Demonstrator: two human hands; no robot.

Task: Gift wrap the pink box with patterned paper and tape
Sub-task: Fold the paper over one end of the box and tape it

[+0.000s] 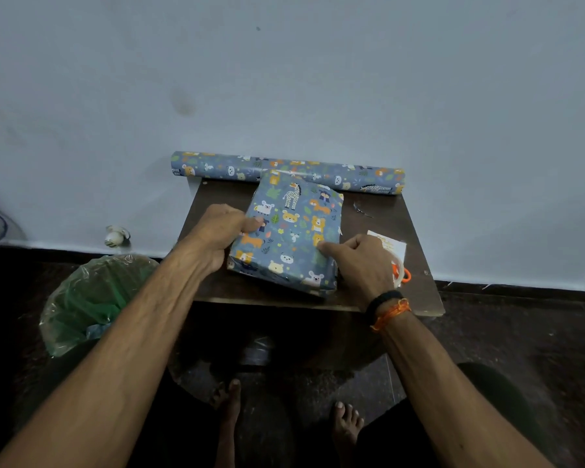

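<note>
Wrapped box (pixel 289 231) lay on the surface (pixel 385 211), gripped at both sides by left hand (pixel 213 236) and right hand (pixel 362 265); bin (pixel 92 298) held a green liner.

Pink box (pixel 289 231) wholly hidden under patterned paper, tape dispenser (pixel 401 273) (orange) mostly behind right hand (pixel 362 265)

A small dark-brown wooden table (pixel 217 285) stands against the pale wall. On it lie a box wrapped in blue animal-print paper (pixel 289 231), a long roll of the same paper (pixel 284 170) along the far edge — overhanging the left side — and a white card (pixel 390 246) near the right edge.
</note>
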